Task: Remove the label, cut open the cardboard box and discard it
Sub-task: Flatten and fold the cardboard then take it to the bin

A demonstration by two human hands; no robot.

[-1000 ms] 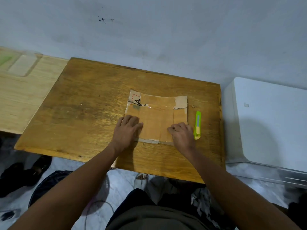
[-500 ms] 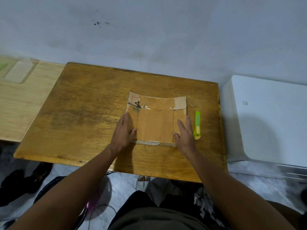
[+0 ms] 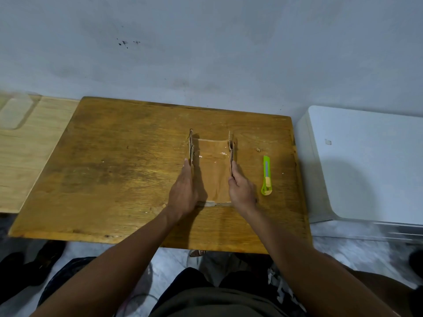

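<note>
- pale wood surface point(image 3: 34, 156) at far left, butted against the table, a clear plastic piece on its far corner; not in use
- wooden table point(image 3: 114, 179) carries the work, set against the grey wall
- left hand point(image 3: 183, 191) flat against the outside of the cardboard box's left panel, fingers straight and together, pressing it upright; thumb side hidden, so can't tell if it wraps the edge
- cardboard box point(image 3: 214, 170) sits mid-table, already cut and opened out; centre panel flat with glossy tape, both side panels stood up on edge, likely being folded to collapse it for the bin
- no label visible on it, probably removed already, can't confirm
- right hand point(image 3: 241, 191) at the right panel, fingers curled round its near edge, gripping it upright
- green utility knife point(image 3: 266, 176) lies just right of the box, apart from the hand, parked within reach, cutting looks finished
- white appliance point(image 3: 366, 161) at far right, beside the table, unused
</note>
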